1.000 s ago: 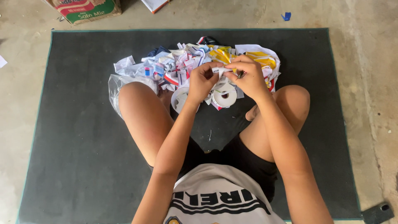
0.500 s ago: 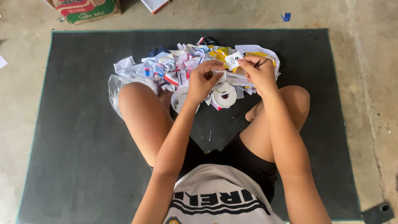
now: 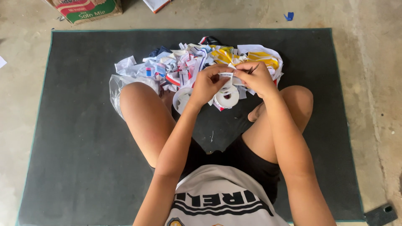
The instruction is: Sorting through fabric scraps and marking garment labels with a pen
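Grey concrete floor (image 3: 25, 104) lies all around. On it sits a big dark mat (image 3: 75, 167) with a thin green edge. A person sits on the mat with bare knees spread wide, in a white shirt (image 3: 222, 196) with black stripes and black shorts (image 3: 251, 163).

Near the mat's far edge, in the middle, is a heap (image 3: 184, 67) of cut cloth bits. They are white, red, blue and yellow. The yellow bits are at the right end of the heap. A clear bag (image 3: 115, 86) lies at the left end of the heap, just beside the left knee.

Two white tape rolls lie at the near side of the heap, between the knees. One roll (image 3: 228, 98) is right under the hands. The other roll (image 3: 181, 100) is just to its left, partly hidden by the left wrist.

Both hands meet over the heap. The left hand (image 3: 207, 86) and the right hand (image 3: 257, 77) pinch a small white tag (image 3: 227, 75) between them. The left fingers are shut on the tag's left end. The right fingers are shut on its right end. A thin dark tool sticks out of the right hand, but it is too small to make out.

Past the mat's far left corner stands a cardboard box (image 3: 90, 9) with green and red sides. A small blue scrap (image 3: 289, 16) lies on the floor past the far edge. A dark block (image 3: 381, 214) sits by the near right corner.
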